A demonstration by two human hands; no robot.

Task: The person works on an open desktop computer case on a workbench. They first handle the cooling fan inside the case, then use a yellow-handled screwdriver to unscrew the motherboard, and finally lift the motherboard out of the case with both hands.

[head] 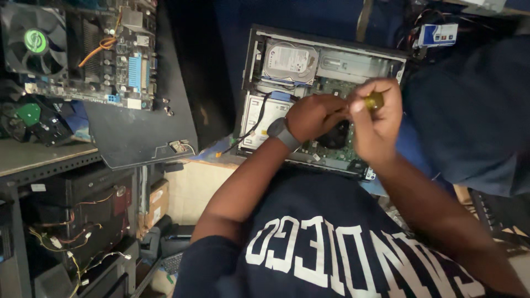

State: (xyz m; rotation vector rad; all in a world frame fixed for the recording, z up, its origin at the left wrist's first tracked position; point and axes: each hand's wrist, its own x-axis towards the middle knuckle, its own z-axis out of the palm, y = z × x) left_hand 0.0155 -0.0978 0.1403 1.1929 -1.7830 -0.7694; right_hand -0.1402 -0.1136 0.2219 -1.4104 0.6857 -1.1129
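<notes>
Gripping a screwdriver (374, 101) by its translucent yellow-green handle, your right hand (376, 118) is closing round it in a fist above the open desktop computer case (251, 66), with only the butt of the handle showing past your fingers. Its shaft and tip are hidden behind your hands, so you cannot tell what the tip is touching. Your left hand (313, 116), wearing a dark wristwatch (282, 132), is curling just beside the right, knuckles up; whether it is pinching the shaft or merely steadying is not visible.

The handle is looking smooth and glossy, so judge it slippery and keep taking it in a full wrap, as you are doing, rather than by the fingertips. The tool is probably light and stiff.

The case is lying on its side on the table, lid off, directly under both hands. It is a shallow metal box, likely heavy and rigid along its rim, and that rim is where to hold it. Inside, a silver hard drive (290, 60) is sitting at the far left corner, a green motherboard (331, 88) is showing beyond your knuckles, and a black cable (255, 124) is trailing out over the near left edge. Those parts are fragile, so you should be keeping your grip off them.
</notes>
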